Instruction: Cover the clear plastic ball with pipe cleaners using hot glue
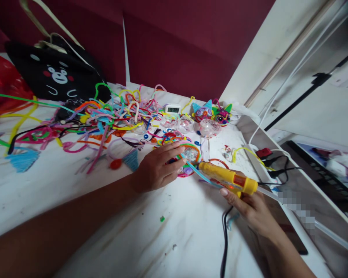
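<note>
My left hand rests on a clear plastic ball wrapped in coloured pipe cleaners, fingers curled around its near side, holding it on the white table. My right hand grips a yellow hot glue gun. The gun's nozzle points left at the ball, and a light blue pipe cleaner lies just under the nozzle. A black cord runs from the gun toward me.
A tangled heap of coloured pipe cleaners covers the table's back. Behind the ball stand other clear balls, two finished cat-faced ornaments and a small digital clock. A black bear-face bag sits back left. Cables and a plug lie at the right edge.
</note>
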